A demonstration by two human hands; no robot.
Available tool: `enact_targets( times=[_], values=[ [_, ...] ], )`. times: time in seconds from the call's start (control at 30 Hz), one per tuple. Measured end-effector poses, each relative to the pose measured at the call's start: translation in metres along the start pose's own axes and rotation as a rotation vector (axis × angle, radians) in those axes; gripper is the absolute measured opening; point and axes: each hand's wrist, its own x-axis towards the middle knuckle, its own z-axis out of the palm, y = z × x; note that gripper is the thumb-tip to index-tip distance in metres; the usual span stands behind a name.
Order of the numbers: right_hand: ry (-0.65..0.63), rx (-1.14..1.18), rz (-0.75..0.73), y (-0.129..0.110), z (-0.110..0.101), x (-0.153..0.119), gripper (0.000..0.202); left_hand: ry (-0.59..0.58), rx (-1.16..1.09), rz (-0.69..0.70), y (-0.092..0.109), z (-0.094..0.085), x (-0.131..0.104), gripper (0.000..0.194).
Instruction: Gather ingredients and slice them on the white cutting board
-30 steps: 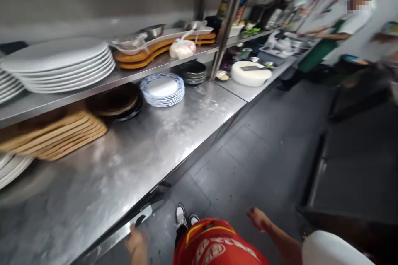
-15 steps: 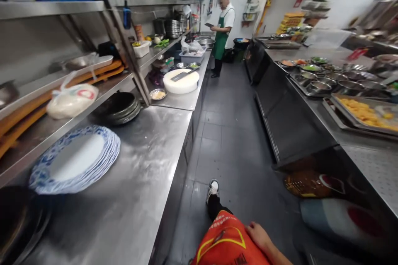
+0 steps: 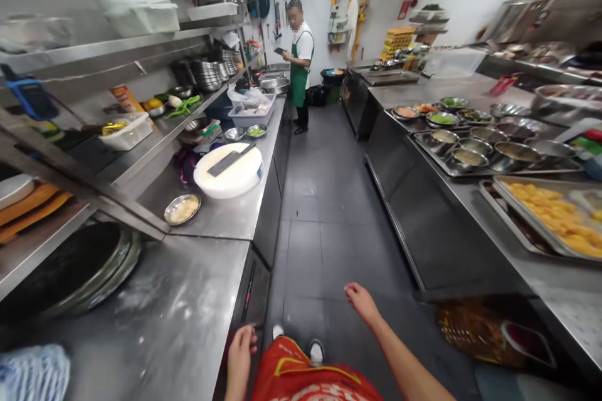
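The person's left hand (image 3: 241, 349) hangs beside the near edge of the left counter (image 3: 188, 288), fingers loosely bent and open around nothing; whether it touches the edge cannot be told. The right hand (image 3: 362, 302) is held out over the tiled floor (image 3: 329, 213), fingers curled inward; how tightly they close cannot be told. A red apron (image 3: 310, 379) shows between the hands.

On the left counter's near end are blue-and-white plates (image 3: 35, 373), partly cut off, and a stack of dark dishes (image 3: 70, 269). Low on the right lies a bottle (image 3: 484, 329), under the right counter (image 3: 559, 288), which bears a tray of yellow food (image 3: 545, 207).

Farther along the left side are a bowl of pale food (image 3: 182, 209) and a round white chopping board (image 3: 230, 185) with a cleaver (image 3: 223, 164) lying on it. Beyond sits a tub (image 3: 256, 116) with plastic bags. At the far end stands a co-worker in a green apron (image 3: 298, 78), holding a dark flat object (image 3: 279, 51).
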Motion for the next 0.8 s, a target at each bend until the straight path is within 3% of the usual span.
enact_targets(
  times=[0.07,0.2,0.3,0.47,0.57,0.7,0.8],
  values=[
    [-0.02,0.066,-0.039,-0.037,0.004,0.039,0.043,-0.073,0.019,-0.001,0.033,0.034,0.046,0.064],
    [-0.096,0.154,-0.09,-0.107,0.019,0.125,0.052,-0.063,0.022,0.005,0.082,0.104,0.139,0.072],
    [-0.136,0.233,-0.051,-0.167,0.014,0.199,0.056,-0.065,0.034,0.024,0.133,0.174,0.195,0.077],
    [-0.15,0.24,-0.043,-0.293,-0.019,0.336,0.063,-0.153,0.141,0.273,0.263,0.315,0.27,0.056],
    [-0.245,0.181,-0.058,-0.362,-0.021,0.425,0.066,-0.175,0.109,0.256,0.337,0.396,0.327,0.04],
    [-0.409,0.108,-0.089,-0.443,0.007,0.553,0.066,-0.147,0.054,0.107,0.408,0.487,0.415,0.05],
    [-0.516,0.029,-0.143,-0.501,0.04,0.648,0.069,-0.07,-0.022,-0.026,0.437,0.539,0.476,0.06]
  ],
)
